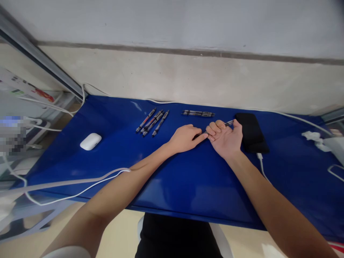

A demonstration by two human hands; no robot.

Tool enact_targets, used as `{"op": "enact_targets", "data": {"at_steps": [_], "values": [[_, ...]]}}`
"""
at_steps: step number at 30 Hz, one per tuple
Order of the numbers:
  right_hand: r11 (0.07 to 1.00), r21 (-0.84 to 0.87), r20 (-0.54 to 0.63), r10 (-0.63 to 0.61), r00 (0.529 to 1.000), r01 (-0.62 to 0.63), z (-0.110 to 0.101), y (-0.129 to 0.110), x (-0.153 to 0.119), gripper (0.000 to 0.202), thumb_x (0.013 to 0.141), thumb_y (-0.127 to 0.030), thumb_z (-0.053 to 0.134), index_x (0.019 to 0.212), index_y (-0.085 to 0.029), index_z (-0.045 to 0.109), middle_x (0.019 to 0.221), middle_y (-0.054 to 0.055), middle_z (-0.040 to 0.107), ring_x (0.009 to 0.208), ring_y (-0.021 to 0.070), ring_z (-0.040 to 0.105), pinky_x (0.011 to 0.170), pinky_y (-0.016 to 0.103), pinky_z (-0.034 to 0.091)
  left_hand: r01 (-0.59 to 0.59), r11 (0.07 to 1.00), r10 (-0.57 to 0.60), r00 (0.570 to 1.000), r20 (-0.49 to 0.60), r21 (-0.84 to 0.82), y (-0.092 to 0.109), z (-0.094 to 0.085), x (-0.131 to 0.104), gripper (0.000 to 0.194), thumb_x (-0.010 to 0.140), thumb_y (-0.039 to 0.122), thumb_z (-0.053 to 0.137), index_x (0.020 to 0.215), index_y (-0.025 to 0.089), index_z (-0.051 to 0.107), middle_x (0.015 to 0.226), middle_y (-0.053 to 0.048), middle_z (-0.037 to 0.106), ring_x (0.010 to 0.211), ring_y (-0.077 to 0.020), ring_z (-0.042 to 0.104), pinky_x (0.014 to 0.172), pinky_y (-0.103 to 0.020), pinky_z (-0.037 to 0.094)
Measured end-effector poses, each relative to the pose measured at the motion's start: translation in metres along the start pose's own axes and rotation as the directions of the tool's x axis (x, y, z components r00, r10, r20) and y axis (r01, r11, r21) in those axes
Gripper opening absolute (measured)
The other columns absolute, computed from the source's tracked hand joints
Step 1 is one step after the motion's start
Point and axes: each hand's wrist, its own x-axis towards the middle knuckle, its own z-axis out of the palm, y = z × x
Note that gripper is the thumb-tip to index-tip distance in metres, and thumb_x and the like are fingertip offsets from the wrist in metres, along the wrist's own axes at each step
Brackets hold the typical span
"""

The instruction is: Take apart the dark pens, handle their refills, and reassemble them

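One pen (229,123) lies across both hands near the middle of the blue table. My right hand (225,138), palm up, has its fingers curled round the pen, whose one end shows by the thumb. My left hand (187,138), palm down, pinches the pen's other end, and its fingertips nearly meet the right fingers. Left of the hands, several pens (152,121) lie slanted side by side, some with red parts. A small group of pens (198,113) lies level just behind the hands.
A black phone (251,132) with a white cable lies right of my right hand. A white earbud case (90,141) sits at the left on the blue table (188,190). Another white cable crosses my left forearm. The wall borders the table's back edge.
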Motion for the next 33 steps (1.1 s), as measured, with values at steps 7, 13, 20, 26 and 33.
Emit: {"op": "enact_targets", "data": {"at_steps": [7,13,20,26,33], "values": [[1.000,0.003,-0.006,0.008,1.000,-0.008,-0.0005,-0.0003,0.0004,0.046,0.096,-0.060,0.026,0.067,-0.024,0.027,0.065,0.000,0.030,0.060,0.0173,0.044,0.047,0.029,0.040,-0.003,1.000,0.003,1.000,-0.005,-0.005,-0.0011,0.0015,0.0000,0.052,0.105,0.052,0.038,0.068,0.020,0.053,0.064,-0.001,0.058,0.069,-0.0171,0.054,0.064,-0.031,0.035],[1.000,-0.010,-0.007,0.014,1.000,-0.014,-0.0008,-0.0003,0.0005,0.046,0.096,-0.059,0.026,0.067,-0.024,0.028,0.066,-0.001,0.027,0.060,0.0174,0.043,0.048,0.029,0.040,-0.011,1.000,0.011,1.000,-0.019,0.000,-0.0020,0.0027,-0.0001,0.050,0.105,0.051,0.039,0.068,0.020,0.054,0.064,-0.001,0.058,0.070,-0.0171,0.054,0.065,-0.031,0.035],[1.000,-0.021,-0.005,0.006,1.000,-0.006,-0.0004,0.0001,0.0001,0.047,0.096,-0.059,0.022,0.066,-0.024,0.029,0.066,-0.001,0.025,0.060,0.0170,0.043,0.049,0.029,0.040,-0.015,1.000,0.015,1.000,-0.023,0.005,-0.0021,0.0032,0.0001,0.051,0.105,0.051,0.039,0.068,0.020,0.054,0.064,-0.001,0.058,0.070,-0.0171,0.054,0.064,-0.032,0.034],[1.000,-0.016,-0.027,-0.002,1.000,0.002,-0.0003,0.0010,0.0011,0.048,0.097,-0.060,0.023,0.066,-0.024,0.029,0.066,-0.001,0.026,0.060,0.0168,0.041,0.047,0.028,0.038,-0.018,1.000,0.018,0.999,-0.028,-0.004,-0.0024,0.0038,0.0000,0.050,0.105,0.050,0.040,0.068,0.019,0.053,0.063,0.000,0.056,0.069,-0.0169,0.053,0.064,-0.031,0.034],[1.000,-0.017,-0.016,0.002,1.000,-0.003,0.0002,0.0003,0.0005,0.047,0.096,-0.059,0.022,0.066,-0.023,0.027,0.065,-0.001,0.026,0.060,0.0170,0.041,0.048,0.028,0.037,-0.018,1.000,0.018,0.999,-0.029,-0.014,-0.0021,0.0030,0.0000,0.049,0.104,0.049,0.041,0.067,0.019,0.052,0.062,0.000,0.056,0.068,-0.0168,0.052,0.064,-0.031,0.033]]}}
